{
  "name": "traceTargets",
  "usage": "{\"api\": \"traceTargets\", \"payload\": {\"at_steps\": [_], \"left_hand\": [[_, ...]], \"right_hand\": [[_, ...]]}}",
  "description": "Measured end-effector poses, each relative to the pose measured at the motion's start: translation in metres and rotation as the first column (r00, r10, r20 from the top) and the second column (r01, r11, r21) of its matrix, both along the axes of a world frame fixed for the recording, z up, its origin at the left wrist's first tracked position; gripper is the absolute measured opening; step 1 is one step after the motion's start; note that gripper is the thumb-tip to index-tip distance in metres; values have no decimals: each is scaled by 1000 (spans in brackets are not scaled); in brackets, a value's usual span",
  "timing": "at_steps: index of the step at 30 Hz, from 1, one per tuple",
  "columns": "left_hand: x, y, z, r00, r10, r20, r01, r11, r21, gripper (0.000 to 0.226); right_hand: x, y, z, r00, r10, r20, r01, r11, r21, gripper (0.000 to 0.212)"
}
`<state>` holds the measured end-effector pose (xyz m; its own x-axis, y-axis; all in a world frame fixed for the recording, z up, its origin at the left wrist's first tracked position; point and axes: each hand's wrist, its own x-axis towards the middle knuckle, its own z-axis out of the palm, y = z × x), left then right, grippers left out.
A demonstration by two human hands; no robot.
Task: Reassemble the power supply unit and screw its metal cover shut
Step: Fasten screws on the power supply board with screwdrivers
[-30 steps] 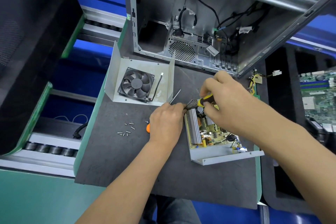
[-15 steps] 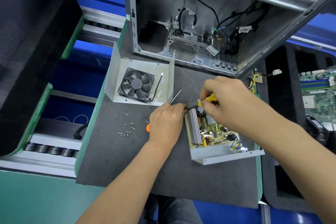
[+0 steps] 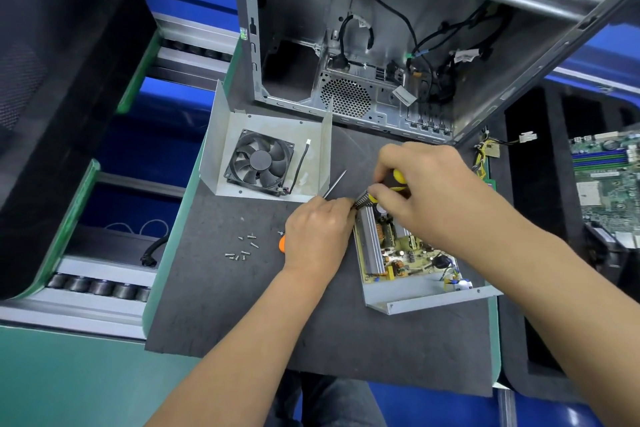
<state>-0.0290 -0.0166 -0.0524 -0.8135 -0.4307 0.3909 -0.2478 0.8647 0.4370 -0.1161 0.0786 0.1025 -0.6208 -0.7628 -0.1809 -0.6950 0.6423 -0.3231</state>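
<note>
Yellow-black screwdriver (image 3: 393, 184) upright in right hand (image 3: 426, 191) over circuit board (image 3: 405, 253).

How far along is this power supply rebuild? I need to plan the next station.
Done: the circuit board sits in the metal base tray. In hand: the right hand grips a yellow-and-black screwdriver at the board's far corner while the left hand steadies there. Left: the fan cover lies apart, open, and loose screws wait on the mat.
</note>
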Motion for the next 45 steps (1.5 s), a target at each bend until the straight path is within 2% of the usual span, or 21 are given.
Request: {"api": "traceTargets", "payload": {"at_steps": [5, 7, 9, 11, 14, 18, 25, 27, 33, 35, 40, 45], "left_hand": [[0, 0, 0, 1000, 2, -3, -2, 1000, 8, 20], [-1, 0, 0, 1000, 2, 0, -2, 1000, 10, 21], [-1, 0, -1, 1000, 5, 3, -6, 1000, 11, 23], [-2, 0, -3, 1000, 10, 11, -10, 1000, 8, 22], [-1, 1, -5, 1000, 6, 10, -6, 1000, 3, 19], [0, 0, -5, 1000, -2, -8, 2, 1000, 4, 18], [-1, 0, -5, 1000, -2, -11, 2, 1000, 7, 15], [-1, -1, -5, 1000, -3, -14, 3, 1000, 5, 15], [0, -1, -3, 1000, -8, -13, 8, 1000, 12, 16], [-1, -1, -3, 1000, -8, -11, 8, 1000, 16, 16], [-1, -1, -3, 1000, -8, 0, 8, 1000, 20, 18], [0, -2, -3, 1000, -14, -15, 14, 1000, 19, 19]], "right_hand": [[1, -5, -1, 989, 36, -143, -18, 992, 126, 21], [2, -4, -2, 995, 5, -99, 8, 990, 138, 17], [2, -4, 1, 999, -31, 22, 29, 996, 89, 11], [3, -3, 2, 998, -20, 61, 16, 998, 68, 13], [-1, -2, 3, 1000, -9, -4, 9, 997, 78, 4], [-1, -2, 2, 989, 19, -147, 14, 975, 223, 22], [2, -1, -1, 1000, 18, 4, -19, 992, 121, 7], [1, -2, -1, 999, 19, -36, -15, 994, 105, 3], [1, -6, -6, 974, 78, -213, -30, 975, 221, 26], [2, -7, -4, 972, 102, -211, -49, 969, 243, 26], [4, -2, 0, 992, 70, -105, -50, 982, 184, 8], [-1, -4, 1, 973, 120, -198, -63, 960, 271, 18]]}}
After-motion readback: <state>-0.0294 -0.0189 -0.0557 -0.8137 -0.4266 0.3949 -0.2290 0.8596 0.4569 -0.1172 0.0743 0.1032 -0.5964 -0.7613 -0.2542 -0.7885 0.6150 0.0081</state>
